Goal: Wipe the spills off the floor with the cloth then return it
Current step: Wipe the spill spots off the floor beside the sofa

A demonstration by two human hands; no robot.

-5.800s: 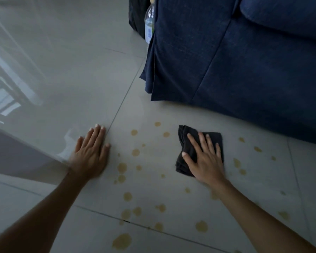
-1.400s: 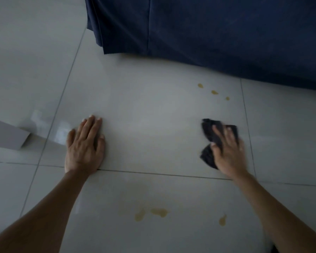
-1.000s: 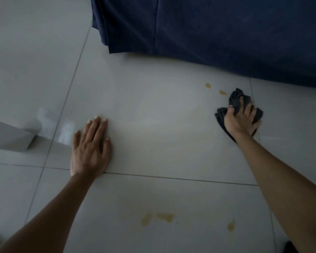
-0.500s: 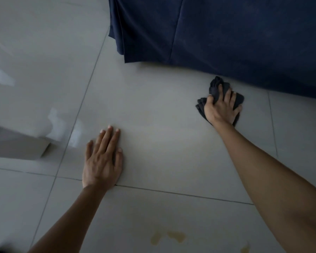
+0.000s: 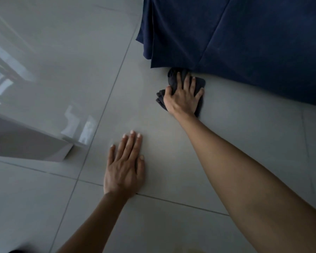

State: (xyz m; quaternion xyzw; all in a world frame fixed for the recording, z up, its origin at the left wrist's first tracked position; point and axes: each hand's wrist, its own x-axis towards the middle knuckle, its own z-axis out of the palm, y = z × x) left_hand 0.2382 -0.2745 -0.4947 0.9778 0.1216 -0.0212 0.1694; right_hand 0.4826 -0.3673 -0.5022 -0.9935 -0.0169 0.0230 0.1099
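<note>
Cloth like that looks soft and light, bunching wherever it is pushed, so I'd judge it best taken in a broad palm-down clutch over the thick of the wad, not by a loose corner. It is a dark, nearly black rag, crumpled into folds, lying on the pale floor tiles right at the hem of the navy sofa skirt. The right hand grips it, fingers spread and curled into the fabric. The left hand rests flat on the tile, well short of the sofa, fingers straight.
</note>
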